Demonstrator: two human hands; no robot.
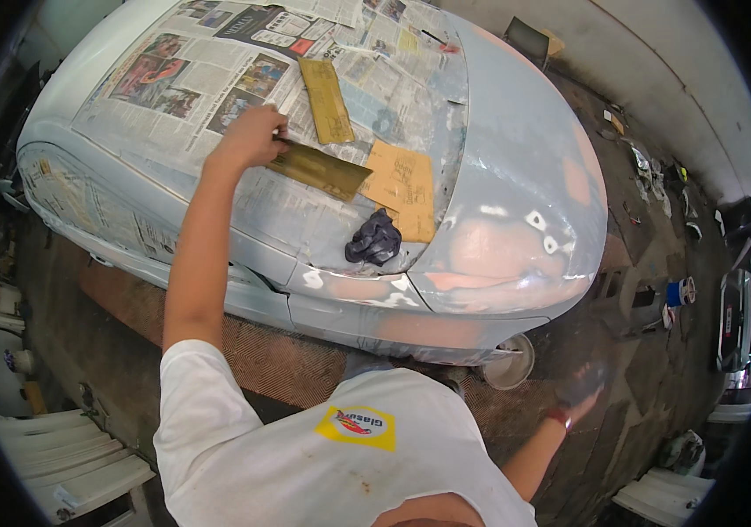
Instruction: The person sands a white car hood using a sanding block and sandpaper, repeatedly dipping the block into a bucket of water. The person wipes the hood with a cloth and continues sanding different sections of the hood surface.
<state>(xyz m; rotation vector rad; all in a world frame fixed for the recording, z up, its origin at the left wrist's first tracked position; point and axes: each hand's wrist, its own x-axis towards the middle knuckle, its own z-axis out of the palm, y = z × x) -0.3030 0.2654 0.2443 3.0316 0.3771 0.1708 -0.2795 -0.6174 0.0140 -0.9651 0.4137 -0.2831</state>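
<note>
My left hand (257,137) is over the newspaper-covered glass of a car, its fingers closed on one end of an olive-brown sandpaper strip (324,172). A similar sandpaper strip (326,101) lies just beyond it on the newspaper (217,88). The held strip's far end reaches a tan printed sheet (403,180), which looks like sandpaper too. Nearer the bumper sits a crumpled dark cloth (373,239). Out to the right, away from the car, my right hand (582,386) is smeared by motion; its fingers cannot be made out.
The car body (516,167) is dull grey with orange-pink patches and glossy wet-looking spots. A round bucket (509,362) stands on the floor by its corner. To the right are a blue-and-white container (680,292) and litter along the wall. White panels (76,465) lie at lower left.
</note>
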